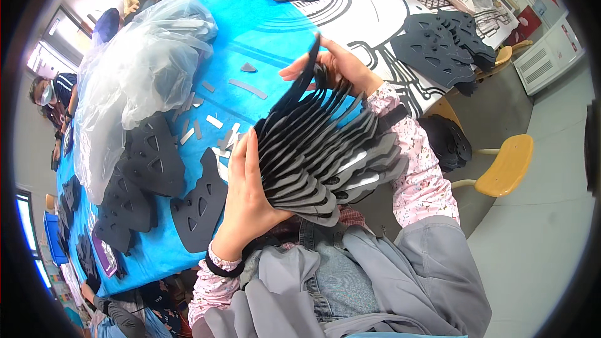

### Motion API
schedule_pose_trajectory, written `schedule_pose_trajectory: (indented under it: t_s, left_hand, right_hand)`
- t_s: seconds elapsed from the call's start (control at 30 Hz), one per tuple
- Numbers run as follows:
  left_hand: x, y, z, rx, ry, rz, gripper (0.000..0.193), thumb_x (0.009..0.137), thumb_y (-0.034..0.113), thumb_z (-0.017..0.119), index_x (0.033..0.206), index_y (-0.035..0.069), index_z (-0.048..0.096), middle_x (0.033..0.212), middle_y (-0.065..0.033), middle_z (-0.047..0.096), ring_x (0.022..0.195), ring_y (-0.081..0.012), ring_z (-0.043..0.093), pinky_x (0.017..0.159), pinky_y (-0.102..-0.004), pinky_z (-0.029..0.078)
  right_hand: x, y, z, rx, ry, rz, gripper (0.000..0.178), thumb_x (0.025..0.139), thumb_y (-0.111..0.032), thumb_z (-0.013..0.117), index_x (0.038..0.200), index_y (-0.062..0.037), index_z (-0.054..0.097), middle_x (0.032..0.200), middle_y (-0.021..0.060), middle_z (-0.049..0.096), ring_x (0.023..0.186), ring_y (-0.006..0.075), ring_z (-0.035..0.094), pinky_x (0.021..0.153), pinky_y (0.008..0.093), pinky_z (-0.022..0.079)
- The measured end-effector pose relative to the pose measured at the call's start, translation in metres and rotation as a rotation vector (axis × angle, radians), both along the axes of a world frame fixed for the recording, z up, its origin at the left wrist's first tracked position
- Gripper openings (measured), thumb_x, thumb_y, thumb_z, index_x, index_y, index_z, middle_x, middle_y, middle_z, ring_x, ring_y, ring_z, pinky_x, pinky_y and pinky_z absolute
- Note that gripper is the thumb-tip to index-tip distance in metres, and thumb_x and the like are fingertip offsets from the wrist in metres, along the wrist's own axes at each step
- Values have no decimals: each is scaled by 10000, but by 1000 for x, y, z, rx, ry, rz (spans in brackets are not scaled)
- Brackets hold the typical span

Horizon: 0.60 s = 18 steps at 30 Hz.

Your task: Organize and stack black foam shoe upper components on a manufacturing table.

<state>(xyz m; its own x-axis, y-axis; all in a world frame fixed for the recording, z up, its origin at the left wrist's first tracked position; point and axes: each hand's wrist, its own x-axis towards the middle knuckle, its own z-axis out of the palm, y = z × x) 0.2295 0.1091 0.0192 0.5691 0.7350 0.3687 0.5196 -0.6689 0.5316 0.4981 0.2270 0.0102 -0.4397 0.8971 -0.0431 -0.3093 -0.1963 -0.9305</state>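
Between my two hands is a thick fanned stack of dark grey, foam-like cut-out pieces [325,150], held above the near edge of the table. My left hand [245,197] presses along its left side, fingers pointing up and together. At the far upper end my right hand [347,66] grips the stack, its fingers partly behind the pieces. One piece at the far left edge stands up taller than the others. Just left of my left hand, a single dark piece with triangular holes [199,206] lies on the blue table cover [250,19].
Small grey and white strips [215,122] lie scattered beyond my left hand. A big clear plastic bag [144,56] and more dark pieces [147,156] are to the left. Further stacks [435,47] rest at the right. A yellow chair [506,166] stands right. Other people sit around the table.
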Motion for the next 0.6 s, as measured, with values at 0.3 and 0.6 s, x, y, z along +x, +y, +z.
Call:
schedule_pose_trajectory:
  t_s: [0.3, 0.6]
  left_hand:
    - [-3, 14, -3, -70, -55, 18, 1247, 494, 154, 827, 1453, -35, 54, 1423, -263, 254, 1318, -404, 305, 1070, -446, 304]
    - [-12, 15, -8, -35, -64, 25, 1259, 517, 216, 864, 1445, -52, 56, 1416, -287, 260, 1286, -421, 336, 1051, -455, 324]
  right_hand:
    - [11, -6, -7, 4, -281, -186, 433, 986, -369, 395, 1180, -34, 588, 1081, 51, 638, 947, 116, 584, 831, 253, 461]
    - [53, -122, -10, 138, 58, -663, 710, 992, -505, 132, 1400, 52, 299, 1418, 190, 387, 1319, 276, 371, 1114, 387, 243]
